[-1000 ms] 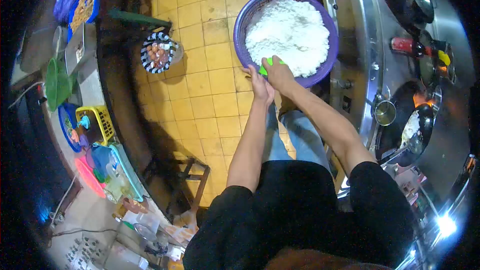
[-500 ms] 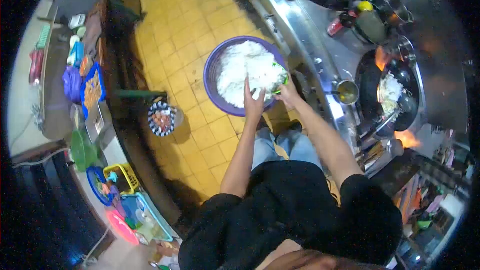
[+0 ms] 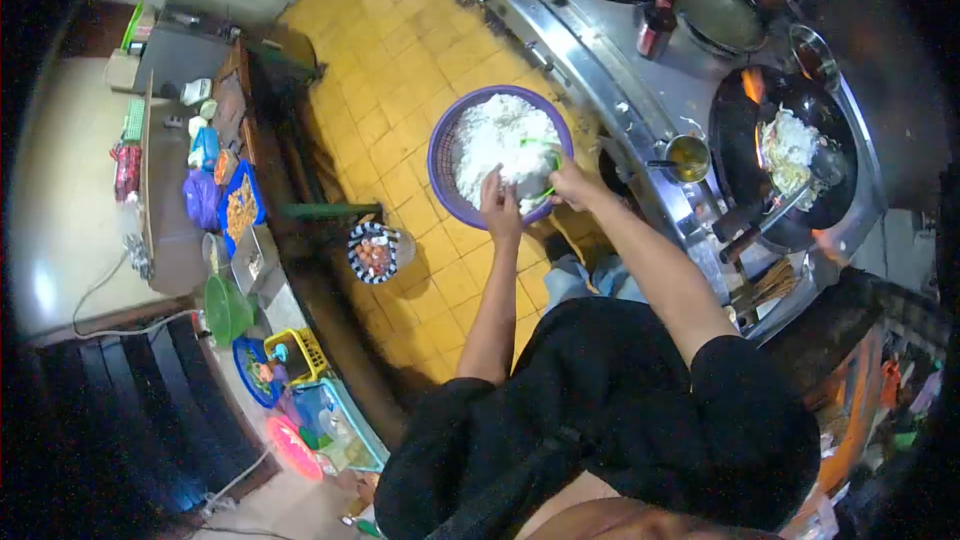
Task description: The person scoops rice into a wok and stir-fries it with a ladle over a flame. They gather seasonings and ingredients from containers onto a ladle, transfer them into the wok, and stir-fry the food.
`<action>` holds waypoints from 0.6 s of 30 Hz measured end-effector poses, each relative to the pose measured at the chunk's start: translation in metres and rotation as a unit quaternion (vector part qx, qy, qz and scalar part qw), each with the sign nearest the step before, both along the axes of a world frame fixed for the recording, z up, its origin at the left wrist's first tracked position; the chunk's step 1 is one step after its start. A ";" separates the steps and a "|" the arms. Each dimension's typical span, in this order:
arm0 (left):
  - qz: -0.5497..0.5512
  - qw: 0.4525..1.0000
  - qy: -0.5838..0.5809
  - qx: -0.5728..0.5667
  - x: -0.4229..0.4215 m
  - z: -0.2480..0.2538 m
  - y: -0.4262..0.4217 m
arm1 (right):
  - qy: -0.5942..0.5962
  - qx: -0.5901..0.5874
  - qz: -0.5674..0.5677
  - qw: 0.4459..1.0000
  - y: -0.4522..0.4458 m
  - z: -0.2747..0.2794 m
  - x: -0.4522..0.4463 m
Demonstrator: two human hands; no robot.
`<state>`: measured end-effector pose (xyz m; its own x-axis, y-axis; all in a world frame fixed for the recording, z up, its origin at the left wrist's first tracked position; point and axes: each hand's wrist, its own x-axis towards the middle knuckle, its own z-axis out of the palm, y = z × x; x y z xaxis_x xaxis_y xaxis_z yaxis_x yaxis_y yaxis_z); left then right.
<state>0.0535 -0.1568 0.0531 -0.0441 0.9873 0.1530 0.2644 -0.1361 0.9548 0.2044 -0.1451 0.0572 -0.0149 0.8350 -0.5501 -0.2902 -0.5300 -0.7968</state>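
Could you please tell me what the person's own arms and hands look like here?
Plain black short sleeves end near the elbows, and both forearms below are bare. The left hand and right hand wear no gloves, and no watch shows on either wrist. Rings are too small to tell.

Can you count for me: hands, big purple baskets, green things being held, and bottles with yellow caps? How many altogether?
Hands: 2 (left hand, right hand)
Big purple basket: 1
Green thing in the right hand: 1
Yellow-capped bottle: 1
Total: 5
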 end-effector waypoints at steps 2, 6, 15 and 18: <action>0.026 0.996 0.036 0.079 0.004 -0.003 0.009 | -0.033 -0.020 0.033 0.999 0.001 0.011 0.004; -0.014 0.975 -0.142 -0.172 0.001 0.027 0.012 | 0.016 -0.028 0.058 0.998 0.002 0.045 0.015; -0.170 0.497 -0.814 -0.246 0.003 -0.027 0.060 | 0.139 -0.071 -0.031 0.987 -0.015 0.062 0.080; 0.031 0.620 -0.753 -0.218 0.035 0.002 0.060 | 0.169 0.002 -0.052 0.984 -0.046 0.071 0.175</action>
<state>0.0881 -0.0972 0.0549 0.1485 0.9094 -0.3885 -0.9796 0.1890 0.0681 0.3793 -0.1913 0.1281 -0.1117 0.8438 -0.5249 -0.5918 -0.4808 -0.6470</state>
